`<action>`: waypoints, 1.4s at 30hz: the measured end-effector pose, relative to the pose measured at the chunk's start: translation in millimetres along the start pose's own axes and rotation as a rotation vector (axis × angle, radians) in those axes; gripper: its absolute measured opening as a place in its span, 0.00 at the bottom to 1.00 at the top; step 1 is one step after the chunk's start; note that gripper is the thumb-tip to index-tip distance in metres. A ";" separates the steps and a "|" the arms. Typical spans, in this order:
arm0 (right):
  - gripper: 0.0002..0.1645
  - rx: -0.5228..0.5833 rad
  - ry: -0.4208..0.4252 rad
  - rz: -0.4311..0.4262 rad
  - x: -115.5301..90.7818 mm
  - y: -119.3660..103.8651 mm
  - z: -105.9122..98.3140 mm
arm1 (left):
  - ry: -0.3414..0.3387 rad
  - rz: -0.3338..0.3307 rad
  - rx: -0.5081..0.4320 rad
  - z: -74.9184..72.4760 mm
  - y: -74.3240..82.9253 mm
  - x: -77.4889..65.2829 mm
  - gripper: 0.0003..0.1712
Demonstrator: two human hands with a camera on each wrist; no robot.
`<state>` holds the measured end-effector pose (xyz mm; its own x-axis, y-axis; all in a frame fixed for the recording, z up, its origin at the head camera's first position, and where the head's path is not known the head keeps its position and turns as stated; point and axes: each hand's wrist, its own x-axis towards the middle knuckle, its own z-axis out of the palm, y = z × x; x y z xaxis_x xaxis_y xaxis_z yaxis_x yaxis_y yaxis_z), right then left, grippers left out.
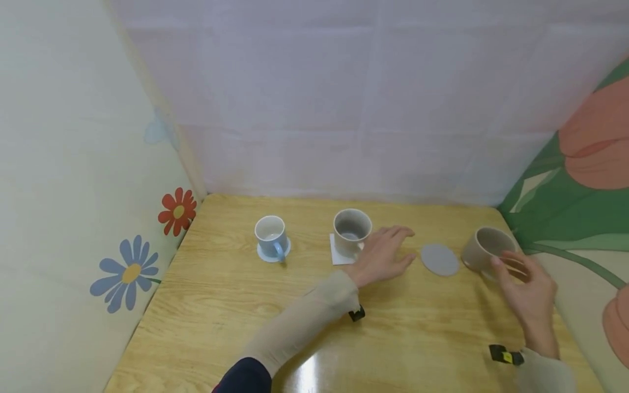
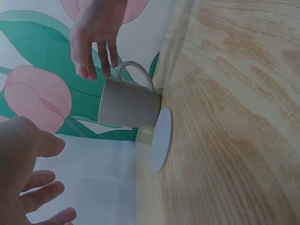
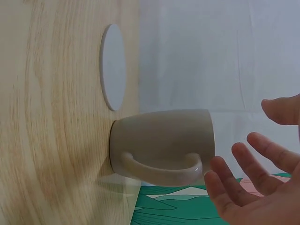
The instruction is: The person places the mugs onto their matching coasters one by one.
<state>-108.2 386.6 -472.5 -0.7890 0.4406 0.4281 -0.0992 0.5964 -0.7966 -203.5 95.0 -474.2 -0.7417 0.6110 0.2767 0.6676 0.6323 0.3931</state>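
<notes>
A grey-beige mug (image 1: 478,252) stands upright on the table at the right, its handle turned toward my right hand (image 1: 532,286). That hand hovers beside the mug's rim with fingers spread and loosely bent, gripping nothing. In the right wrist view the fingertips (image 3: 214,180) overlap the edge of the mug (image 3: 164,136). Just left of this mug lies a round grey coaster (image 1: 439,259) with nothing on it. My left hand (image 1: 379,257) reaches over the table between the coaster and a second beige mug (image 1: 346,245), its fingers relaxed and holding nothing; it partly hides that mug's handle.
The second mug stands on a square white coaster (image 1: 339,255). Farther left, a small light-blue cup (image 1: 270,236) sits on a round pale-blue coaster (image 1: 262,255). A white cloth (image 1: 344,109) hangs behind the wooden table (image 1: 206,305), with flower-printed panels at both sides.
</notes>
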 end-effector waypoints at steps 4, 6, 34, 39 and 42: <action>0.19 0.004 0.013 -0.004 2.4 5.8 0.4 | -0.009 -0.011 -0.012 3.8 1.1 4.4 0.31; 0.19 0.002 0.018 0.004 3.1 8.5 0.5 | -0.012 -0.022 -0.015 5.9 2.4 6.2 0.31; 0.22 -0.033 0.068 0.249 1.6 28.7 -4.8 | -0.006 -0.111 -0.097 61.3 15.6 18.3 0.31; 0.21 -0.048 0.058 0.272 1.0 30.8 -5.3 | -0.002 -0.127 -0.099 73.3 15.5 21.2 0.32; 0.22 -0.067 0.040 0.295 -0.7 32.8 -6.8 | -0.011 -0.127 -0.108 81.2 15.5 22.3 0.32</action>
<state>-106.8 410.3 -496.0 -0.7533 0.6265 0.2003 0.1718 0.4814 -0.8595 -204.4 157.1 -533.1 -0.8186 0.5350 0.2092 0.5570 0.6504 0.5164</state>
